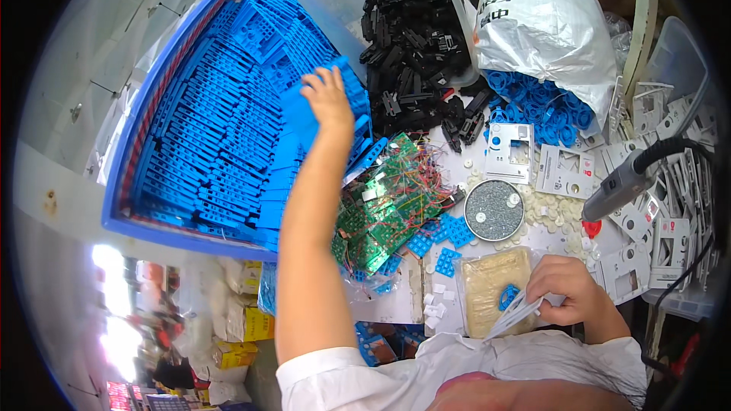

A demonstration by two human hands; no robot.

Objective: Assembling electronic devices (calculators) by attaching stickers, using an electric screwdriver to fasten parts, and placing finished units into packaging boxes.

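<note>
My left hand [329,99] reaches into a large blue bin [199,237] and rests on flat blue plastic parts [301,118] near its right side. Its fingers are spread, and I see no part lifted in them. Rows of similar blue parts are stacked on edge across the bin. Close to my body, my right hand [565,289] pinches a thin white plastic panel [516,315], seen nearly edge-on. Below that hand lies a tan pad in clear wrap [487,278], with a small blue ring-shaped part [509,297] on it.
Green circuit boards with wires [388,209] lie mid-table beside a round tin of small metal pieces [493,210]. Black plastic parts [415,53] and a white sack [544,23] spilling blue rings stand behind. A grey corded tool [613,183] juts in among white panels [628,270] at right.
</note>
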